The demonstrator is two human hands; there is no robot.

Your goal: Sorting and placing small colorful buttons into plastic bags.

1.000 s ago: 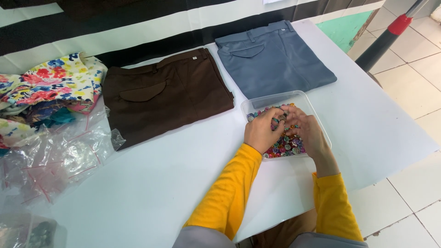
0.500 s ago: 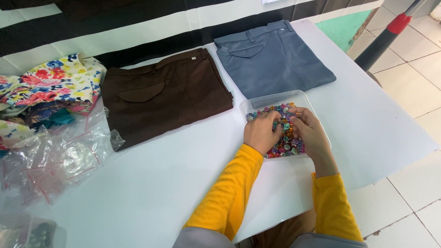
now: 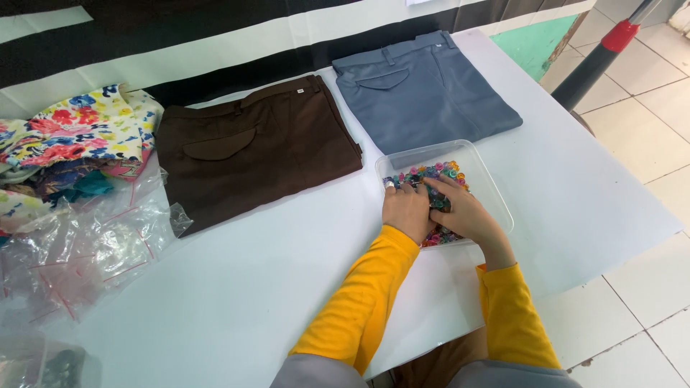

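left hand (image 3: 406,210) curled on beads (image 3: 431,174) | right hand (image 3: 460,214) likewise (grip unclear) | clear tray (image 3: 489,179)

White table (image 3: 237,302), brown trousers (image 3: 251,154), grey trousers (image 3: 424,90), clear tray (image 3: 489,187), plastic bags (image 3: 79,251), floral fabric (image 3: 65,136)

A white table (image 3: 215,316) is seen filling most of the view, its surface evenly lit with only soft shadows. Behind it, a wall (image 3: 180,29) is banded in black and white stripes running slantwise across the top. To the right, a floor (image 3: 647,136) of pale square tiles with dark joints is shown, glossy in places. A patch of green flooring (image 3: 546,47) is visible near the upper right corner. A dark pole (image 3: 586,68) with a red band is set leaning there, beside the table's far corner.
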